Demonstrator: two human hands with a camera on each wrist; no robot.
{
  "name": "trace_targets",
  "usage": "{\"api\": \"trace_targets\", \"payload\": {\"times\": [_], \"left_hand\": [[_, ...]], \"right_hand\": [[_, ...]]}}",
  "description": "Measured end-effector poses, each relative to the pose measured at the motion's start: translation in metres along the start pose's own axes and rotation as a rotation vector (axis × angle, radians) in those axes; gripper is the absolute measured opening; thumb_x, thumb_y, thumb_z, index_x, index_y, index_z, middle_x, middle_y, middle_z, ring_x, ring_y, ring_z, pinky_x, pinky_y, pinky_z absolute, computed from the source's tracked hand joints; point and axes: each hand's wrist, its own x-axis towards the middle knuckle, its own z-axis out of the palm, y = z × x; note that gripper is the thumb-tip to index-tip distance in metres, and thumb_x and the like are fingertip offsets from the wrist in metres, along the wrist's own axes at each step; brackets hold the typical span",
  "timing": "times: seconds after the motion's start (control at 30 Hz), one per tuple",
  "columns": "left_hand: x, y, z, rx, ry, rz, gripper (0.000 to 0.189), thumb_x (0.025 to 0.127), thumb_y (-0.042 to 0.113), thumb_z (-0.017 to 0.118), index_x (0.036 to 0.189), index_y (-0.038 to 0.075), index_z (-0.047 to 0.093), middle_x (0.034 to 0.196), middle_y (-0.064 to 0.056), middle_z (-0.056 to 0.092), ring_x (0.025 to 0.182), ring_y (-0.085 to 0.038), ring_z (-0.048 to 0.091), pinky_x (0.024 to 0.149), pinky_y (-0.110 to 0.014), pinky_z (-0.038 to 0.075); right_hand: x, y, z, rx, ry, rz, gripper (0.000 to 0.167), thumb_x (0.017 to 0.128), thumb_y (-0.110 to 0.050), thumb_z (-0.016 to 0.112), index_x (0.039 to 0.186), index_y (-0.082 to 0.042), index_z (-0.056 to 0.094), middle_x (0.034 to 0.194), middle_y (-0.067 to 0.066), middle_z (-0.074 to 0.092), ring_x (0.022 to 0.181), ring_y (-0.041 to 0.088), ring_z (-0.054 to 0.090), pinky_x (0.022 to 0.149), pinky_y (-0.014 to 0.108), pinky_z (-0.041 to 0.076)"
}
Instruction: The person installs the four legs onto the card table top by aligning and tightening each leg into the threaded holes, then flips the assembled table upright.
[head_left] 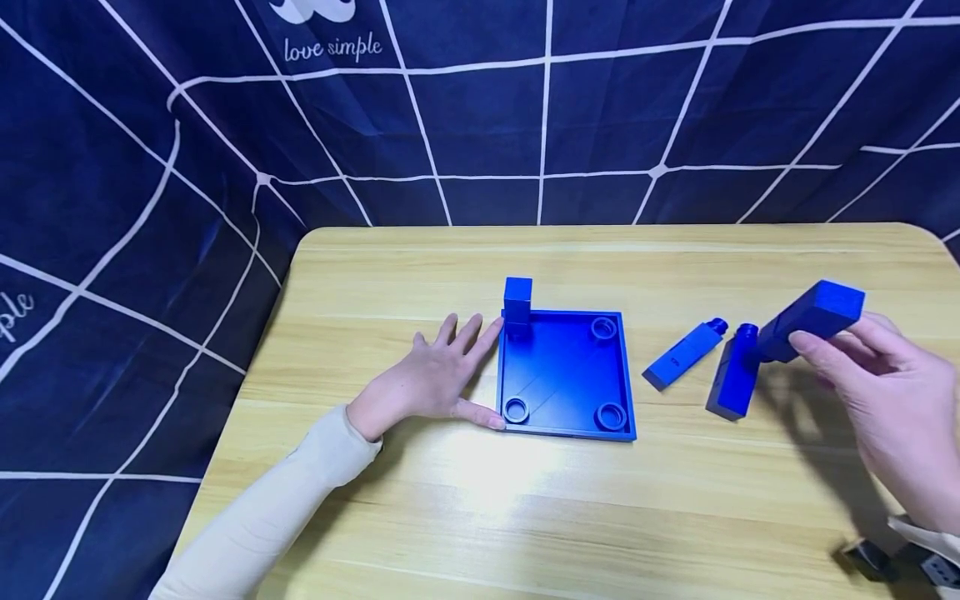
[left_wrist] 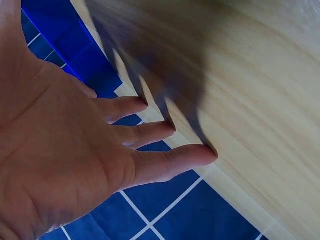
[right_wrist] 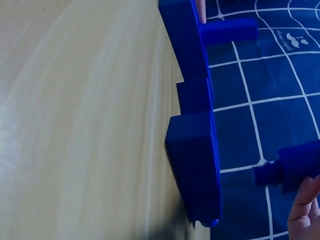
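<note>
A square blue tray-like panel (head_left: 562, 375) with round sockets in three corners lies on the table. At its far left corner a blue square post (head_left: 517, 300) stands upright. My left hand (head_left: 431, 379) is spread at the panel's left side, the straight index finger and thumb touching its edge. In the right hand (head_left: 892, 400) a second blue post (head_left: 817, 317) is pinched above the table, tilted; its threaded end shows in the right wrist view (right_wrist: 267, 173). Two more posts, one slanting (head_left: 682, 357) and one nearer that hand (head_left: 731, 379), lie right of the panel, threaded ends pointing away.
The pale wooden table (head_left: 420, 517) has a far edge against a dark blue cloth (head_left: 487, 125) with white lines, which also hangs along the left side. A small black object (head_left: 866, 558) is at the lower right, by the right wrist.
</note>
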Motion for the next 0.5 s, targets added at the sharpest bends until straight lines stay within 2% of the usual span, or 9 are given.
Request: {"api": "trace_targets", "payload": {"times": [0.13, 0.23, 0.33, 0.4, 0.5], "left_hand": [[-0.001, 0.0, 0.0, 0.003, 0.001, -0.001, 0.139, 0.083, 0.093, 0.063, 0.176, 0.021, -0.011, 0.181, -0.022, 0.007, 0.16, -0.058, 0.011, 0.107, -0.086, 0.033], [-0.001, 0.0, 0.0, 0.005, 0.005, 0.004, 0.139, 0.083, 0.093, 0.063, 0.176, 0.021, -0.011, 0.18, -0.022, 0.007, 0.16, -0.058, 0.012, 0.107, -0.086, 0.033], [0.0, 0.0, 0.0, 0.005, 0.006, 0.008, 0.139, 0.082, 0.093, 0.063, 0.176, 0.02, -0.011, 0.18, -0.022, 0.008, 0.159, -0.059, 0.012, 0.106, -0.086, 0.034], [0.0, 0.0, 0.0, -0.001, 0.002, 0.008, 0.14, 0.083, 0.093, 0.063, 0.176, 0.02, -0.011, 0.18, -0.022, 0.007, 0.159, -0.059, 0.012, 0.106, -0.087, 0.033], [0.0, 0.0, -0.001, -0.023, -0.011, 0.002, 0.14, 0.082, 0.092, 0.064, 0.175, 0.021, -0.013, 0.181, -0.022, 0.005, 0.16, -0.059, 0.009, 0.106, -0.088, 0.03]], "right_hand": [[0.002, -0.003, 0.004, -0.155, -0.022, -0.009, 0.036, 0.095, 0.006, 0.081, 0.13, 0.006, 0.075, 0.1, -0.001, 0.079, 0.08, 0.008, 0.07, 0.07, 0.011, 0.053], [0.001, -0.004, 0.007, -0.209, -0.05, -0.01, 0.036, 0.095, 0.006, 0.082, 0.131, 0.004, 0.076, 0.098, -0.004, 0.082, 0.083, 0.005, 0.073, 0.076, 0.01, 0.055], [0.001, -0.004, 0.011, -0.165, -0.072, 0.005, 0.036, 0.094, 0.007, 0.082, 0.129, 0.004, 0.077, 0.099, -0.003, 0.082, 0.086, 0.003, 0.077, 0.078, 0.012, 0.057], [0.001, -0.004, 0.013, -0.196, -0.078, 0.011, 0.035, 0.094, 0.005, 0.083, 0.129, 0.002, 0.078, 0.099, -0.005, 0.082, 0.087, 0.001, 0.076, 0.078, 0.012, 0.056], [0.0, -0.003, 0.015, -0.167, -0.101, 0.023, 0.038, 0.096, 0.005, 0.082, 0.133, 0.002, 0.077, 0.104, -0.005, 0.083, 0.091, 0.001, 0.076, 0.08, 0.012, 0.056]]}}
